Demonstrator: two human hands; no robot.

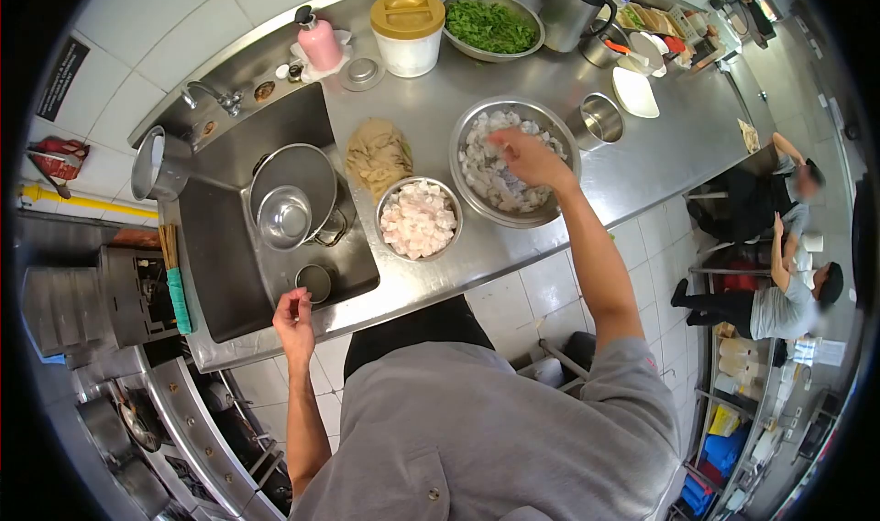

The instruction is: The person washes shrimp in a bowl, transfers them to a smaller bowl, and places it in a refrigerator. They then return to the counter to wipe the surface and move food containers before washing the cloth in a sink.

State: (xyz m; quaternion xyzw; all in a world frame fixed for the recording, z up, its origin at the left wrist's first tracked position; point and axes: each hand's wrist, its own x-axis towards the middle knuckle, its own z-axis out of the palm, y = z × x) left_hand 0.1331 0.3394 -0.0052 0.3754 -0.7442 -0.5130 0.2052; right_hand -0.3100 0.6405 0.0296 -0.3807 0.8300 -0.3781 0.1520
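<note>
Over a large steel bowl [477,196] of pale, greyish-white pieces is my right hand [532,159], its fingertips bent down at the pieces; whether it grips any cannot be made out. My left hand [294,321] is at the sink's front edge, fingers bent together beside a small round metal container [313,284]; what it holds, if anything, is too small to tell. A smaller steel bowl [418,219] heaped with pinkish-white cubes stands left of the large bowl. Behind it lies a crumpled beige cloth [378,155].
The sink [220,274] holds a large pot [293,177] and a shiny bowl [284,218]. Along the back stand a pink bottle [319,44], a gold-lidded tub [406,44] and a bowl of greens [491,28]. A steel cup [600,120] is rightward. Two people are far right.
</note>
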